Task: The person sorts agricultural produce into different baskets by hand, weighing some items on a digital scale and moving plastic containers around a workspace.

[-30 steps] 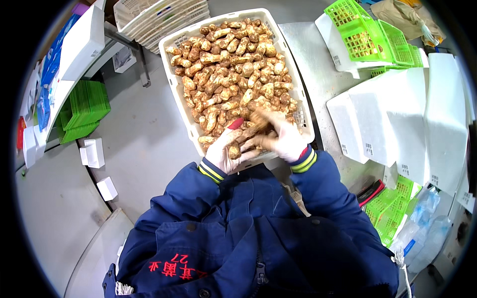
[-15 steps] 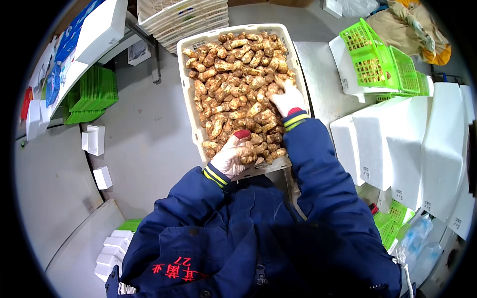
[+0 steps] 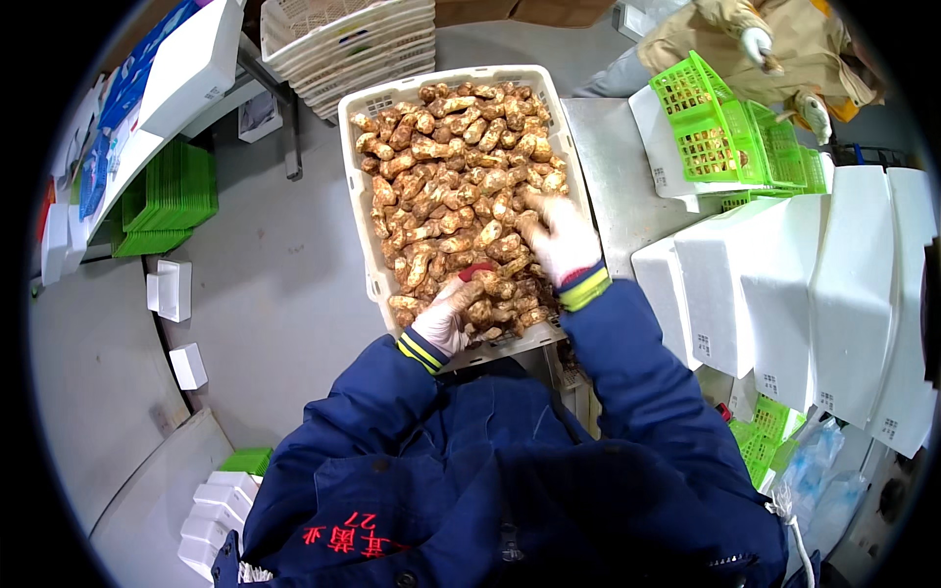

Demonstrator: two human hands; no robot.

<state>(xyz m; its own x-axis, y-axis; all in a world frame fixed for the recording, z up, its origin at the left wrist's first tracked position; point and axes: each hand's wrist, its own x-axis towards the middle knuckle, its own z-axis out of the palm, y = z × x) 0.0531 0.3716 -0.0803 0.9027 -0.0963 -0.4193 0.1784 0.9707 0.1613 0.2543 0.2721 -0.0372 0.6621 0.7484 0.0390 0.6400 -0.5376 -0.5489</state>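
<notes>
Your left hand point(image 3: 443, 324) curls around a few mushrooms point(image 3: 496, 285) at the near end of the white crate point(image 3: 359, 186), where many more lie heaped. Your right hand point(image 3: 566, 235) is over the crate's right side, but motion blur hides whether its fingers are apart or closed on one. Cradle the held ones loosely and lift without dragging, since they probably bruise easily. Red lettering point(image 3: 345, 536) marks your jacket point(image 3: 470, 480); the white foam boxes point(image 3: 779, 294) carry dark print too small to read.
</notes>
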